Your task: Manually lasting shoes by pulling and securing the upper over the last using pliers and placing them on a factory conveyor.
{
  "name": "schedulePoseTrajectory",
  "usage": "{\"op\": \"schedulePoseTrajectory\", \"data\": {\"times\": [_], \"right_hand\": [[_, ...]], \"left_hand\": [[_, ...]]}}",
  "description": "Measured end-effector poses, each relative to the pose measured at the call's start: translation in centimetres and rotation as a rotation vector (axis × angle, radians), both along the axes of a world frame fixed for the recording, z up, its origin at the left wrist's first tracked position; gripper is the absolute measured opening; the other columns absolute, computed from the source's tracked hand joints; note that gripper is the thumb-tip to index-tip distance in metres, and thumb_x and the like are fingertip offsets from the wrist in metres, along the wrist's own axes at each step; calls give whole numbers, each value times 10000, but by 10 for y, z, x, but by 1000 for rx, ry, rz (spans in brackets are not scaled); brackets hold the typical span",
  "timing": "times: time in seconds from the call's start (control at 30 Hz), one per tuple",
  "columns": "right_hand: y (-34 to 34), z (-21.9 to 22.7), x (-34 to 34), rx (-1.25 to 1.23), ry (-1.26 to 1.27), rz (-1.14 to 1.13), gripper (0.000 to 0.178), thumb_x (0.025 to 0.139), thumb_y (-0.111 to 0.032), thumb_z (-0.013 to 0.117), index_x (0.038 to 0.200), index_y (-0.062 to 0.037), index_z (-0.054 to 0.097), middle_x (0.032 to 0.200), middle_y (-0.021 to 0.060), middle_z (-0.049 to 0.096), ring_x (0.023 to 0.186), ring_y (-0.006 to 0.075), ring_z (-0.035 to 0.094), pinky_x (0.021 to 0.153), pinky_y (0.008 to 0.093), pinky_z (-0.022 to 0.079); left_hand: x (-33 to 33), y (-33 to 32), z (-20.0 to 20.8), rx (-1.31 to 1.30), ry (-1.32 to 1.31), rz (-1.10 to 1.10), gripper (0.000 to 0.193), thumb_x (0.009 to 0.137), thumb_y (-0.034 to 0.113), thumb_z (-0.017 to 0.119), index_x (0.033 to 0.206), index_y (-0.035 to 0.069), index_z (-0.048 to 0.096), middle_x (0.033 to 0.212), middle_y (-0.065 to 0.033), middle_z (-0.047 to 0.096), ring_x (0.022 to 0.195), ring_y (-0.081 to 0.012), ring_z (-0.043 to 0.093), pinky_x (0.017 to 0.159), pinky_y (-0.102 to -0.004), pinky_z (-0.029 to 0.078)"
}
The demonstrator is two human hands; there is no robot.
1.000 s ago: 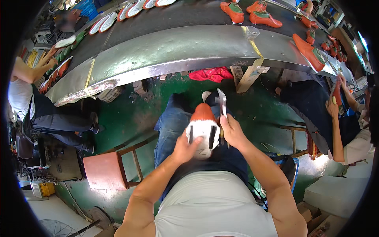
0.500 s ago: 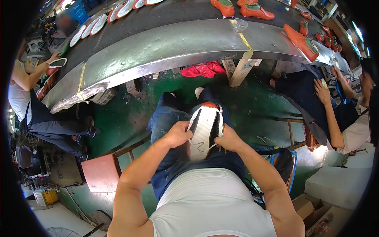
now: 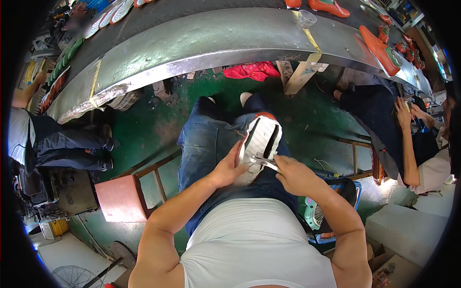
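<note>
Sole up, a shoe (image 3: pixel 259 136) with a white sole, dark strips along it and a red-orange tip rests on my lap. My left hand (image 3: pixel 229 168) grips its left side near the lower end, fingers partly hidden behind it. In my right hand (image 3: pixel 296 175) is a shiny metal hand tool (image 3: pixel 263 161), closed in the fingers. The tool's head lies over the middle of the sole, close to my left thumb; its exact kind is too small to tell.
A long metal-edged bench (image 3: pixel 201 41) curves ahead, carrying orange shoes (image 3: pixel 379 49), pale soles and a clear cup (image 3: pixel 306 19). A wooden leg (image 3: pixel 302 78) supports it. One person sits at the right, another at the left. A pink-topped stool (image 3: pixel 121 199) stands left of me.
My right hand has left the shoe's edge and now holds a metal tool over the sole. The shoe has shifted slightly right and tilted. The person at the left has moved their arm.
</note>
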State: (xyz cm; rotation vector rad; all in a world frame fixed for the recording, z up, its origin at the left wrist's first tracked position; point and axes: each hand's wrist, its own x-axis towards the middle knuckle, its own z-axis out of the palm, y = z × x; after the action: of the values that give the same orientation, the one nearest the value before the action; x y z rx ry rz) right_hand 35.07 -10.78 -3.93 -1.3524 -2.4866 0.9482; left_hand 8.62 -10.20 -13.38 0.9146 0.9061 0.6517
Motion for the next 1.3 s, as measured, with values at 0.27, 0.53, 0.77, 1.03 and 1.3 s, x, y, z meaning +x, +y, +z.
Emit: {"op": "schedulePoseTrajectory", "data": {"times": [0.27,0.53,0.77,1.03,1.3], "right_hand": [[12,-7,-33,-188,-251,70,229,905,-181,617,1020,15,584,899,218,671,835,424,654,761,494,531],[26,0,-27,-75,-137,-41,278,900,-147,647,1082,30,534,1004,271,624,974,427,625,830,482,511],[17,-36,-9,-71,-178,-168,235,932,-163,621,1065,17,551,895,203,660,824,405,661,752,470,536],[44,-2,-14,-134,216,-325,308,1002,-282,554,1083,15,571,824,248,656,797,451,649,757,459,534],[58,-18,-14,-226,-95,-217,368,1012,-328,521,957,35,554,861,281,658,863,457,645,774,526,493]], "left_hand": [[19,12,1,-242,-40,301,650,1087,455,265,1529,-20,286,1517,-159,434,1389,-229,427,1136,-330,328],[16,14,-2,290,732,263,479,1072,341,312,1330,62,603,1239,-272,627,1170,-442,585,1003,-463,468],[15,17,12,872,859,-43,514,1024,220,457,1521,110,380,1471,-261,448,1132,-422,625,908,-427,557],[14,35,35,743,951,-344,593,995,260,523,1555,248,326,1526,-288,344,1031,-448,658,872,-446,577],[1,6,-7,707,622,101,567,1013,288,524,1518,85,367,1476,-280,437,1120,-416,645,970,-414,516]]}}
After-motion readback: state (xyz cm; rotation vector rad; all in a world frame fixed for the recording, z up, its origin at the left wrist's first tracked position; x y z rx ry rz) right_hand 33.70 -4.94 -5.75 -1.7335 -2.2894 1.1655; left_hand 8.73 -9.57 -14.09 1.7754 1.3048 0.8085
